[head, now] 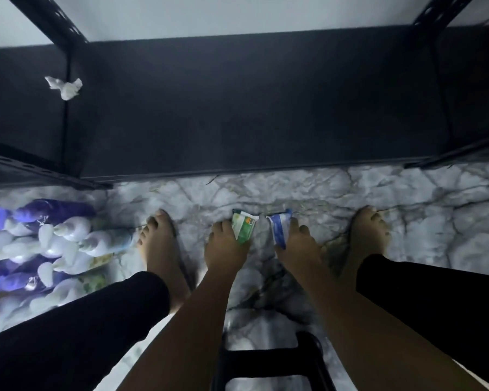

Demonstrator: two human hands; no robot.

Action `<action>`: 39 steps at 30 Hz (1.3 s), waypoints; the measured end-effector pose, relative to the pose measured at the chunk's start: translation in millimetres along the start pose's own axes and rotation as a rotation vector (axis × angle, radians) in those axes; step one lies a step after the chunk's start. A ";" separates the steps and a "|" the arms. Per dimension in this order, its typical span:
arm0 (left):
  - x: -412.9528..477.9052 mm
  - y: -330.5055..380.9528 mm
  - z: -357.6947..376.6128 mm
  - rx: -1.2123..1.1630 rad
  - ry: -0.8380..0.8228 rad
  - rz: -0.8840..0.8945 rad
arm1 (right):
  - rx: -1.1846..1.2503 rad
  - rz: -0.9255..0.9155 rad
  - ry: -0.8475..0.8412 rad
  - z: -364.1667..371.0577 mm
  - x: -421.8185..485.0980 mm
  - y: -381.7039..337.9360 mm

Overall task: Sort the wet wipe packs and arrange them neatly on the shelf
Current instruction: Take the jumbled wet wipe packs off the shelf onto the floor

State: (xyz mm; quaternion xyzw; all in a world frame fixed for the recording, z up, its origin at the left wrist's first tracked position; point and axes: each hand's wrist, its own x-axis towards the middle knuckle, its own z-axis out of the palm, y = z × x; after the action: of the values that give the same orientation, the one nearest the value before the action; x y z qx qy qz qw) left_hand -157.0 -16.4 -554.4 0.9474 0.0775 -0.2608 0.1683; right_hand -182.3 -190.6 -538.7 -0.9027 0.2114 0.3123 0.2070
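Note:
My left hand [225, 246] grips a green and white wet wipe pack [244, 228] low over the marble floor. Beside it, my right hand [295, 244] holds a blue and white wet wipe pack [280, 230]. Both packs stand on end between my bare feet, just in front of the black shelf [251, 108]. The shelf board is dark and carries only a crumpled white tissue [65, 86] at its left. A heap of white and purple packs [48, 249] lies on the floor to the left.
My left foot [160, 244] stands next to the heap and my right foot [369, 238] is at the right. A black stool [268, 362] sits under me. Black perforated shelf posts [48, 18] rise at both sides.

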 end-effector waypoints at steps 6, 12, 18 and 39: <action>-8.4 -4.3 -13.2 0.014 0.072 0.046 | 0.049 0.035 0.052 -14.7 -8.2 -15.1; -27.0 40.1 -86.2 -0.091 0.212 0.160 | 0.023 -0.064 0.168 -89.4 -35.0 -50.9; -91.3 105.1 -193.8 -0.249 0.493 0.475 | 0.112 -0.298 0.448 -215.3 -114.8 -90.9; -112.8 257.4 -439.2 0.126 0.870 0.973 | 0.115 -0.042 0.977 -466.3 -167.1 -80.9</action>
State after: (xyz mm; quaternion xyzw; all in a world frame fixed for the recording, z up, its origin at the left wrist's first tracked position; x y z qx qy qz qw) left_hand 12.9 -105.0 -69.5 0.9015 -0.3142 0.2480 0.1645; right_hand -38.4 -317.6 -74.9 -0.9349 0.2825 -0.1639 0.1392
